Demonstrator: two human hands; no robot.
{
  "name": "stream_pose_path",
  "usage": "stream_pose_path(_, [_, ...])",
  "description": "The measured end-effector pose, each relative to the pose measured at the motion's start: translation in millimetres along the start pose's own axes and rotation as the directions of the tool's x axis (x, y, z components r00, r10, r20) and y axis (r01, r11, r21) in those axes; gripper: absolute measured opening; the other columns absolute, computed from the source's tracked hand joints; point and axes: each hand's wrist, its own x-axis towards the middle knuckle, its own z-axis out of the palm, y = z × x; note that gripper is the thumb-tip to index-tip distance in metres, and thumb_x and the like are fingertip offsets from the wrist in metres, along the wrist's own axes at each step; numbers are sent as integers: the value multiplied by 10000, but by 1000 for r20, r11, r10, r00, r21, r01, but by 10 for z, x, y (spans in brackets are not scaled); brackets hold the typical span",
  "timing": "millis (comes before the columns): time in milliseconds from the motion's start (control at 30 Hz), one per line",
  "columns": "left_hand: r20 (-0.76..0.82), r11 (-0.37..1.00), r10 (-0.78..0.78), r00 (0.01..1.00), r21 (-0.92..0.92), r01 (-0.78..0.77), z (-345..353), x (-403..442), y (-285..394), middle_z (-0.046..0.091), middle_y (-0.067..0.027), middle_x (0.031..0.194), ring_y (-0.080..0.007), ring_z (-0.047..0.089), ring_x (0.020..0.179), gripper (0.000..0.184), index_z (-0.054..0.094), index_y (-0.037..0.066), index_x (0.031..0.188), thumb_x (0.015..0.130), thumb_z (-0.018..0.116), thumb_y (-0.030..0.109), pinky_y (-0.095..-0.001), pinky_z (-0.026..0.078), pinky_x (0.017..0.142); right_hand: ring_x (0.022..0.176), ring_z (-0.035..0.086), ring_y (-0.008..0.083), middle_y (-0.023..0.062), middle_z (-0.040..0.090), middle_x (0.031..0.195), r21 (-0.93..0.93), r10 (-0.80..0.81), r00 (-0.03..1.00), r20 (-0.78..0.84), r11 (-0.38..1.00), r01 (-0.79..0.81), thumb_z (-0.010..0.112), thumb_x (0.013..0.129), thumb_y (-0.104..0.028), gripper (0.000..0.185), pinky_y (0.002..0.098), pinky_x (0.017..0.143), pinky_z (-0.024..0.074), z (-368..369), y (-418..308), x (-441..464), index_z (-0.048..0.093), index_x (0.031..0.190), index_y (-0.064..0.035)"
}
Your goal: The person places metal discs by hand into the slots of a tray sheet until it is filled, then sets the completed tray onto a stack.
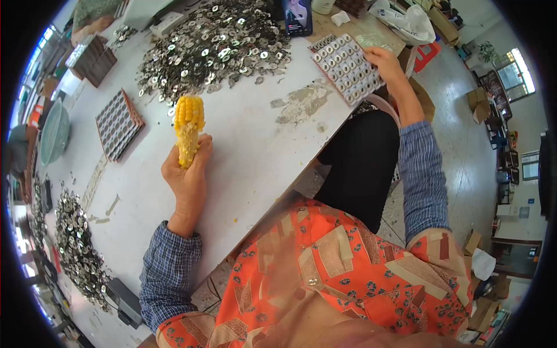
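A partly eaten corn cob (188,124) stands upright in my left hand (188,177), whose fingers are wrapped round its lower end. Yellow kernels remain at the top, while the lower part is bitten bare. At the table's right edge, my right hand (386,64) grips the outer edge of a tray of round metal pieces (348,66), set in rows. The fingers under the tray are partly hidden. Beyond the corn lies a large heap of small shiny metal discs (214,43).
A stack of dotted trays (119,124) lies left on the white table (255,151). Further left are a second disc heap (78,243), a green basket (54,133) and a dark box (123,301). A phone (297,16) stands at the back. Another person's arm (93,29) shows top left.
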Motion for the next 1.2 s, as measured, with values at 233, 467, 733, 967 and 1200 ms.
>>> stream_pose_path(233, [8, 995, 6, 1000, 102, -7, -66, -46, 96, 805, -50, 1041, -98, 694, 923, 133, 797, -18, 1087, 994, 810, 77, -272, 565, 853, 825, 623, 128, 36, 746, 940, -189, -128, 991, 35, 973, 132, 696, 1015, -230, 287, 321, 760, 495, -62, 486, 783, 794, 1076, 33])
stream_pose_path(467, [26, 992, -50, 998, 121, 46, -88, -83, 207, 805, -83, 1095, -156, 725, 1036, 109, 796, -14, 1081, 1003, 793, 62, -320, 568, 952, 861, 654, 153, 45, 756, 1020, 274, 186, 971, -148, 951, -140, 676, 1060, -297, 336, 333, 804, 516, -173, 597, 511, 783, 1103, 18])
stream_pose_path(733, [24, 986, -113, 993, 123, 110, -133, -99, 303, 801, -111, 1125, -204, 734, 1097, 143, 787, -22, 1103, 998, 799, 74, -364, 562, 1013, 877, 673, 200, 81, 735, 955, -396, 99, 987, -124, 908, -140, 680, 1056, -377, 396, 358, 824, 518, -696, 674, 894, 788, 1105, 1])
stream_pose_path(967, [6, 977, -161, 987, 145, 158, -135, -124, 374, 803, -124, 1130, -214, 736, 1114, 143, 786, -26, 1096, 988, 798, 66, -372, 563, 1015, 1169, 694, 383, 168, 766, 1178, -661, -255, 963, -85, 738, 137, 731, 987, -517, 498, 533, 1007, 535, -199, 30, 366, 800, 1158, -55])
stream_pose_path(1200, [14, 979, -141, 990, 152, 137, -139, -108, 376, 805, -127, 1126, -223, 737, 1117, 154, 790, -23, 1094, 980, 805, 79, -383, 563, 1023, 1151, 665, 344, 154, 739, 1120, -812, -260, 963, 73, 545, 208, 785, 946, -540, 591, 450, 993, 517, 28, -92, 105, 781, 1248, -32])
